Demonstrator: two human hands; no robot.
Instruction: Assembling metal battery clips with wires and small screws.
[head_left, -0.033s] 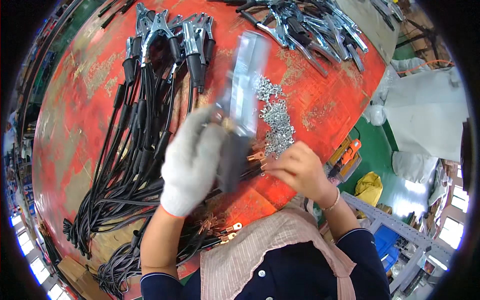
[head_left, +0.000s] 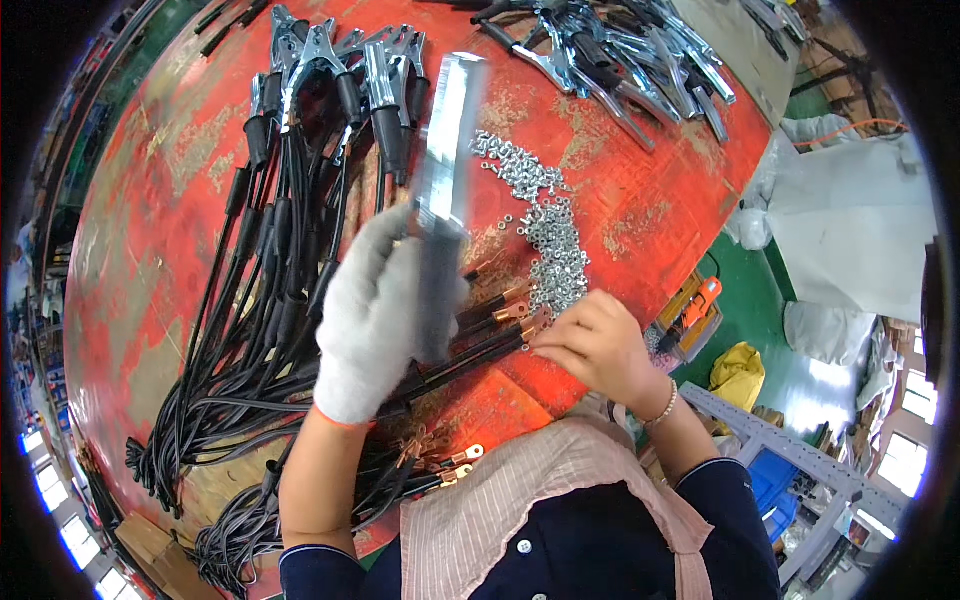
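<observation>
"Red tabletop [head_left: 640,215], fasteners [head_left: 556,255] heaped on it. What's changed?"
"Clamp [head_left: 447,140] has swung further left of the fasteners, baring more; the left hand [head_left: 372,320] grips it."
"Right hand [head_left: 605,345]?"
"Below the fasteners, at copper lugs [head_left: 512,311]; I can't tell if its fingers [head_left: 572,330] grasp one."
"Containers?"
"Blue bin [head_left: 770,475], right of the fasteners, contents unclear."

Around you: green floor [head_left: 742,308], right; bright windows [head_left: 904,464], lower left and lower right; grey metal frame [head_left: 800,446], lower right.

Held clamp [head_left: 447,140] blurry, clamp pile [head_left: 602,62] pt. cropped
</observation>
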